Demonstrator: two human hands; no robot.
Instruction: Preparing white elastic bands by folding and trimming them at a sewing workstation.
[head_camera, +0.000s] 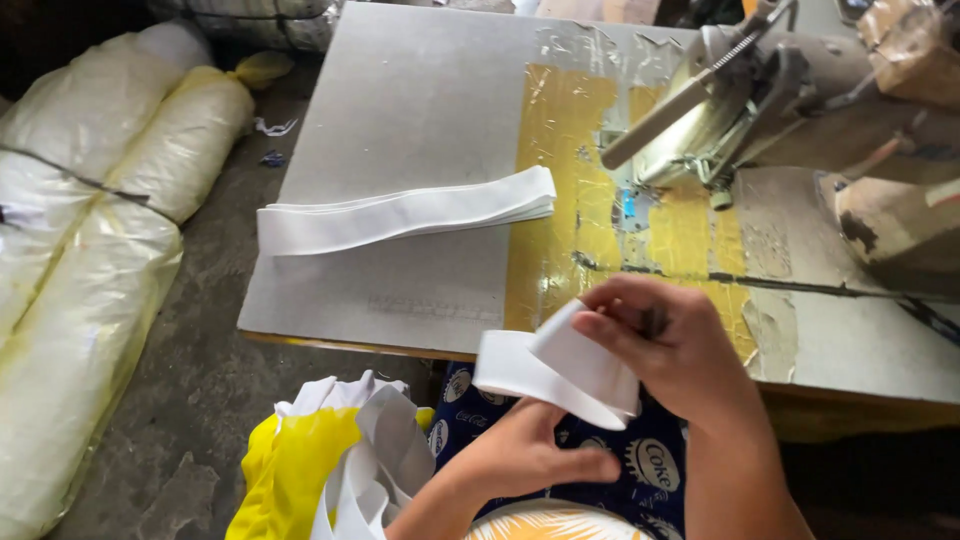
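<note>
- While your right hand (665, 345) curls over the front edge of the sewing table (400, 120), its fingers are bent inward and pinched on a folded strip of white elastic band (560, 375) — the thumb presses down on the fold from above.
- Your right forearm comes up from the lower edge of the view, wrist bent so the knuckles face the camera.
- Your left hand (520, 455) sits lower and nearer your body, palm turned up beneath the strip, thumb stretched out to the right; its fingers are hidden under the band, so you can't tell from here whether they grip it or merely support it.
- That strip hangs just off the table's near edge, above your lap, which is covered in dark blue patterned cloth (640, 465).
- A stack of white elastic strips (400, 215) lies flat on the grey tabletop, well apart from both hands, running slantwise toward the sewing machine (720, 110).
- The machine stands at the far right of the table, on a patch of worn yellow surface (560, 180).
- Below the table on your left, a yellow bag (290, 470) holds loose white strips — near your left forearm.
- Large plastic-wrapped rolls (90, 220) lie on the concrete floor (200, 380) at far left.
</note>
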